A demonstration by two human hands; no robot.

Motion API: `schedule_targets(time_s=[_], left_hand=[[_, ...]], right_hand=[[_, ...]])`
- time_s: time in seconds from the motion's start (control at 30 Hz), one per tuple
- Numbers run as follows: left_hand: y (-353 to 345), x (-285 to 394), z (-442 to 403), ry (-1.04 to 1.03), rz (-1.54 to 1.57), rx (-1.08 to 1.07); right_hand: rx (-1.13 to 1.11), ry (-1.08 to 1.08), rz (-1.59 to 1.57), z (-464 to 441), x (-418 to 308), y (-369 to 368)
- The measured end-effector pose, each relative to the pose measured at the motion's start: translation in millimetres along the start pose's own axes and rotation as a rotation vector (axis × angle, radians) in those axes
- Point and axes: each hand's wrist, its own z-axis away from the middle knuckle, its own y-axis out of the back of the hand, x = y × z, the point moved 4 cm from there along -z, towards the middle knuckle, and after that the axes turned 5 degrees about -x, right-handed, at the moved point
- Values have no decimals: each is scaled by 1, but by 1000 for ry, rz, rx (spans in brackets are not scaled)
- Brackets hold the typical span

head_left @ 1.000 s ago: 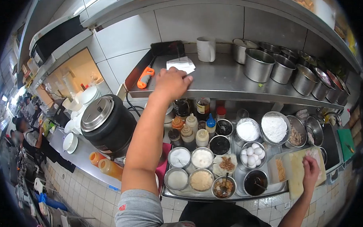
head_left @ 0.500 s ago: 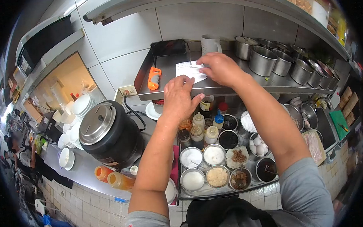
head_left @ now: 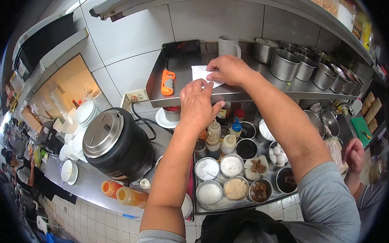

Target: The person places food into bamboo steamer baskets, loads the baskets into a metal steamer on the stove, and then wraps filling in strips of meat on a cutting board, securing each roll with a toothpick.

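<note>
White paper slips point(head_left: 198, 73) with printed lines lie on the upper steel shelf point(head_left: 180, 85). My right hand point(head_left: 230, 70) has its fingers bent and pinched at the right side of the paper, covering part of it. At the paper's lower edge is my left hand point(head_left: 196, 99), its fingertips on or just over the slips and its thumb stretched out to the side. Left of the paper lies an orange and grey tool point(head_left: 168, 83), its kind unclear. A white mug point(head_left: 228, 46) stands behind my right hand.
Steel pots point(head_left: 284, 64) line the shelf's right side. Below are squeeze bottles point(head_left: 213, 142), tins of powders point(head_left: 207, 168) and a bowl of eggs point(head_left: 278, 155). A black soup warmer point(head_left: 127, 145) stands left. Another person's hand point(head_left: 354, 155) shows at right.
My right hand has shifted slightly left and down over the paper, closer to my left hand. Another person's hand and sleeve have come into view at the right.
</note>
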Motion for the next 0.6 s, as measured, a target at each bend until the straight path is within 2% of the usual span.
schedule_targets(time_s=[0.47,0.53,0.6], left_hand=[[-1,0,1,1,0,-19],[-1,-1,1,11,1,-15],[5,3,-2,47,3,-38]], right_hand=[[0,-15,152,-9,-15,-6],[347,401,-30,-6,-9,9],[-348,371,-120,11,-87,82]])
